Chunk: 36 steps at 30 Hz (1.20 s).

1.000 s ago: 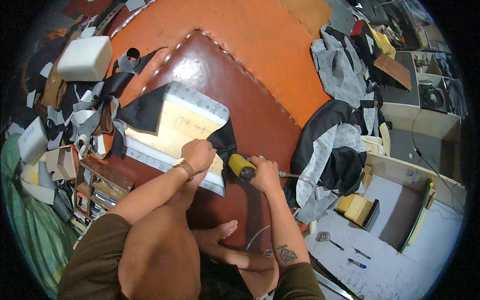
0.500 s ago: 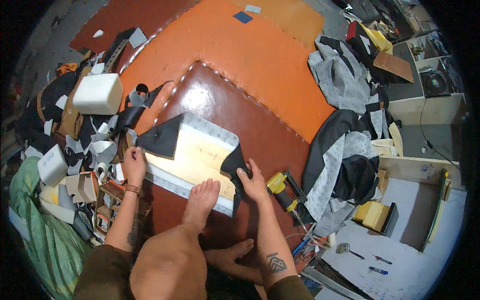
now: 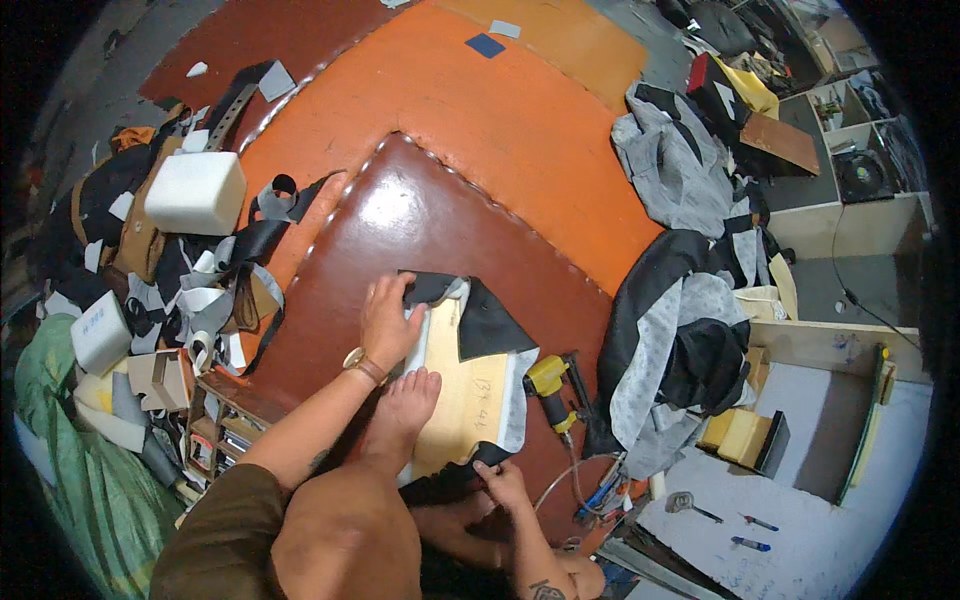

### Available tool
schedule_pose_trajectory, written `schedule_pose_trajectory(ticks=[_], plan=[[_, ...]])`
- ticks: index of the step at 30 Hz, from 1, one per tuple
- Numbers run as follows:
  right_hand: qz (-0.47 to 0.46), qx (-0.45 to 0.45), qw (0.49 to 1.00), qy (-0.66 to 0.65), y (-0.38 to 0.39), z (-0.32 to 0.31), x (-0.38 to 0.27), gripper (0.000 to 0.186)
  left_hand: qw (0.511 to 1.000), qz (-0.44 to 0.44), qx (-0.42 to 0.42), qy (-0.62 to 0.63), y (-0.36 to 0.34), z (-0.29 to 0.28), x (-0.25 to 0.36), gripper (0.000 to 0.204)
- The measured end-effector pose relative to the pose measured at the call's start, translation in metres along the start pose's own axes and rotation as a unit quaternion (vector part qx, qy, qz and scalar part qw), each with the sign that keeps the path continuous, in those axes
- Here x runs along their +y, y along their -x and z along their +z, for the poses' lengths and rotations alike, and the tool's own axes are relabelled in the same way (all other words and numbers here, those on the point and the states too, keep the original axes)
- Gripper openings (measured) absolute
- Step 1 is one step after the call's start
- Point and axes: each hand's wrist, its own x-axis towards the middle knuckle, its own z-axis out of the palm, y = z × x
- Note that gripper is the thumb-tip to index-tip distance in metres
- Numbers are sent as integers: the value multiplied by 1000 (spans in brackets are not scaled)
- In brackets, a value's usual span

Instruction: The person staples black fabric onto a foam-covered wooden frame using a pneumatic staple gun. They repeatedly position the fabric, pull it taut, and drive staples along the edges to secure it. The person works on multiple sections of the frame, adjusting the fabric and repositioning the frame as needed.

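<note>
On the brown padded surface lies a flat pale board [image 3: 460, 400], its light face up. Black fabric [image 3: 490, 320] with a grey-white underside wraps over its edges, a loose flap folded across the far right corner. My left hand [image 3: 388, 325] rests at the board's far left edge, fingers spread, touching the fabric there. At the near right corner, my right hand [image 3: 505, 485] pinches the black fabric between thumb and finger. My bare foot [image 3: 408, 400] presses on the board's left side. A yellow and black staple gun [image 3: 550, 380] with a hose lies just right of the board.
Fabric scraps [image 3: 200, 300] and a white foam block [image 3: 195, 193] crowd the left, beside a green sack [image 3: 75, 450]. Grey and black cloth [image 3: 670, 340] is heaped at right. Beyond it, a white panel [image 3: 720, 540] holds pens and a small metal tool.
The board has turned clockwise, bringing the flap from its far left to its far right. My left hand moved right; my right hand came nearer to me. My foot is still on the board.
</note>
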Motion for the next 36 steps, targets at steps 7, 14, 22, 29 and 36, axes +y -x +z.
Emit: schedule_pose_trajectory(ticks=[7,14,22,29,36], plan=[[-123,18,977,174,-19,-26,-21,65,961,242,-95,-90,-55,27,30,51],[-212,385,891,118,-38,-90,-76,49,912,333,-219,-94,-73,26,32,18],[-90,213,937,260,-49,-104,-125,90,969,178,-148,85,-16,43,40,17],[-168,233,946,148,-50,-126,-82,88,960,229,-160,7,-10,54,35,13],[-47,320,942,92,-20,-114,-82,71,951,228,-188,-88,-6,57,44,8]])
